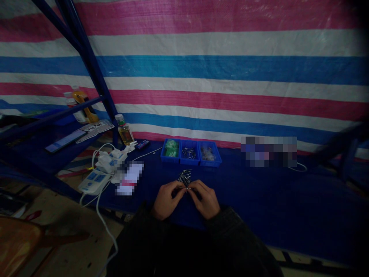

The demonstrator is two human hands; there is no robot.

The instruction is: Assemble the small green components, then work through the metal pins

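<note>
Above the blue table [245, 207], both hands meet in front of me with fingertips nearly touching. Between them is a thin, shiny metal piece [187, 188], too small to tell its exact kind. My left hand [168, 198] is closed, pinching its left end between thumb and fingers. The right end is pinched by my right hand [206, 198], also closed. Just beyond my fingertips lies a loose pile of thin metal pieces [185, 176]. Farther back stands a blue divided tray [190, 161]: a green bundle [171, 148] at left, metal pieces [188, 152] in the middle, clear plastic-looking bits [207, 154] at right.
To the left are a blurred-out phone [129, 179], a white power strip [95, 182] with plugs and cables, and a bottle [124, 130]. A blue metal frame [86, 57] rises there. Striped sheeting [216, 69] hangs behind. A pixelated object [268, 151] lies at the back right.
</note>
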